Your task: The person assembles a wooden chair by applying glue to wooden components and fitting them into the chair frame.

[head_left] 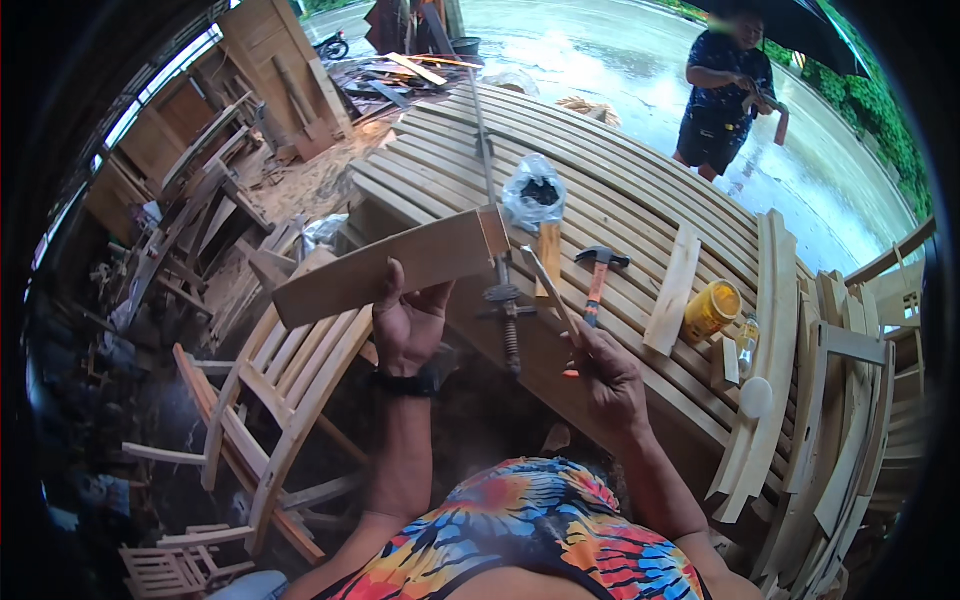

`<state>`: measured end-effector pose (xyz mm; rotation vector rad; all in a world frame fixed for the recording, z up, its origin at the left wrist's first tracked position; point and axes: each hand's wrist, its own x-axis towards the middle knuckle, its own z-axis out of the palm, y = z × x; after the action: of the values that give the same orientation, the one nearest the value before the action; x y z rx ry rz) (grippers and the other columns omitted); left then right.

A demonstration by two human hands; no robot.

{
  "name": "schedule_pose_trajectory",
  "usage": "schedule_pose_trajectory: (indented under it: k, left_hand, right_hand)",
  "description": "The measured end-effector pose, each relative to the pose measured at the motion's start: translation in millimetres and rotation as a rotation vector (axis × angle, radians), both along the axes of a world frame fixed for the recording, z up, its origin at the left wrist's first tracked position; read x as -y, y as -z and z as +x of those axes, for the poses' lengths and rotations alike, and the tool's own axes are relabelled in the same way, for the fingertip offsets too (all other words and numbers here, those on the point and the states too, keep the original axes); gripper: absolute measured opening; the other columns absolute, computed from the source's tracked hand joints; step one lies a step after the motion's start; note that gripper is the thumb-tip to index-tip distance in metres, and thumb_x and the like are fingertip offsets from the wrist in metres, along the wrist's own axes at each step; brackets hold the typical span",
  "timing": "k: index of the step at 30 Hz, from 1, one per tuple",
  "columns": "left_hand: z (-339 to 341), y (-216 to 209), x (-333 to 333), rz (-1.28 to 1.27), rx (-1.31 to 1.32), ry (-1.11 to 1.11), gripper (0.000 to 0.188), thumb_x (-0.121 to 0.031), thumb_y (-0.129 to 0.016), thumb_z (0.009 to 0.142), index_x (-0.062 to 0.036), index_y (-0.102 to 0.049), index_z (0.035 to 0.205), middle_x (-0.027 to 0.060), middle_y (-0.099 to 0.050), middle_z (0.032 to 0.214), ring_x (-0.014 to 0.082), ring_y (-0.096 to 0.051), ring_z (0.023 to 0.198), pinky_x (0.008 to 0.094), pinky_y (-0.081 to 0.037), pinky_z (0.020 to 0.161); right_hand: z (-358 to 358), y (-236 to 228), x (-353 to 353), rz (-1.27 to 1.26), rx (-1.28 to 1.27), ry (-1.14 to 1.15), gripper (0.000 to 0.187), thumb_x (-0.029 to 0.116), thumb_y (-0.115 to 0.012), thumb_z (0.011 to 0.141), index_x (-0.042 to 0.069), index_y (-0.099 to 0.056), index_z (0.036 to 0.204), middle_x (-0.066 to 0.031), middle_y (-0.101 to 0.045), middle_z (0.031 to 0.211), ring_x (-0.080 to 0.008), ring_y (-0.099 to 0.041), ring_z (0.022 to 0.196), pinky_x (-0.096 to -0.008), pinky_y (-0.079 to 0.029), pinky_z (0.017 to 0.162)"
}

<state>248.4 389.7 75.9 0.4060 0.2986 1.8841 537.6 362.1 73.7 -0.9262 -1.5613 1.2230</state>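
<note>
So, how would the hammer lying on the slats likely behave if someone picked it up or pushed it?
Probably head-heavy when lifted: the hammer has a broad dark claw head on a slimmer handle. It seems unlikely to roll far, as the head juts out sideways. Pushed, it might catch on the gaps between the slats.

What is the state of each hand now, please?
Left hand: holding a flat wooden board.
Right hand: holding a thin wooden stick.
</note>
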Motion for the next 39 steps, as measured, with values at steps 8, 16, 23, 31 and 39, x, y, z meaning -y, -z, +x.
schedule_pose_trajectory:
  k: [8, 16, 23, 31, 39]
  left_hand:
    - [-78.1, 13.8, 118.4, 0.013, 0.107, -0.165, 0.047, -0.025, -0.074, 0.093, -0.0048, -0.057, 0.132, 0.0161, -0.064, 0.132, 0.0342, -0.063, 0.122, 0.0549, -0.056, 0.103]
    - [-130.2, 21.6, 192.5, 0.024, 0.13, -0.323, 0.051, -0.021, -0.075, 0.092, -0.0038, -0.054, 0.135, 0.0174, -0.061, 0.135, 0.0362, -0.062, 0.123, 0.0564, -0.056, 0.103]
    - [-153.1, 24.0, 221.6, 0.068, 0.165, -0.394, 0.048, -0.02, -0.073, 0.093, -0.0023, -0.055, 0.134, 0.0193, -0.061, 0.136, 0.0352, -0.061, 0.124, 0.0558, -0.056, 0.103]
    - [-158.0, 29.4, 227.9, 0.095, 0.19, -0.378, 0.045, -0.02, -0.071, 0.095, -0.0023, -0.056, 0.133, 0.0193, -0.061, 0.135, 0.0347, -0.061, 0.124, 0.0535, -0.056, 0.104]
    - [-161.8, 28.7, 226.2, 0.079, 0.076, -0.46, 0.046, -0.019, -0.072, 0.094, -0.0024, -0.056, 0.134, 0.0177, -0.062, 0.134, 0.0331, -0.062, 0.123, 0.0506, -0.058, 0.102]
  right_hand:
    - [-119.7, 5.5, 48.8, 0.158, 0.112, -0.168, 0.045, -0.001, -0.053, 0.101, 0.014, -0.06, 0.143, -0.0023, -0.064, 0.105, -0.0113, -0.059, 0.094, -0.0246, -0.048, 0.082]
    - [-187.9, 14.1, 99.9, 0.138, 0.138, -0.251, 0.043, 0.003, -0.055, 0.103, 0.015, -0.059, 0.144, -0.0011, -0.064, 0.106, -0.0083, -0.057, 0.09, -0.0234, -0.051, 0.077]
    - [-219.8, 11.5, 124.4, 0.17, 0.16, -0.282, 0.043, 0.003, -0.055, 0.102, 0.015, -0.059, 0.144, -0.0015, -0.065, 0.106, -0.008, -0.058, 0.09, -0.0237, -0.05, 0.076]
    - [-231.1, 2.8, 131.8, 0.132, 0.16, -0.307, 0.044, 0.004, -0.055, 0.102, 0.015, -0.059, 0.144, -0.0016, -0.066, 0.109, -0.0092, -0.06, 0.094, -0.0244, -0.051, 0.077]
    - [-224.6, -5.1, 127.8, 0.138, 0.166, -0.281, 0.043, 0.007, -0.056, 0.103, 0.016, -0.058, 0.146, -0.0012, -0.066, 0.113, -0.0088, -0.062, 0.101, -0.0238, -0.052, 0.079]
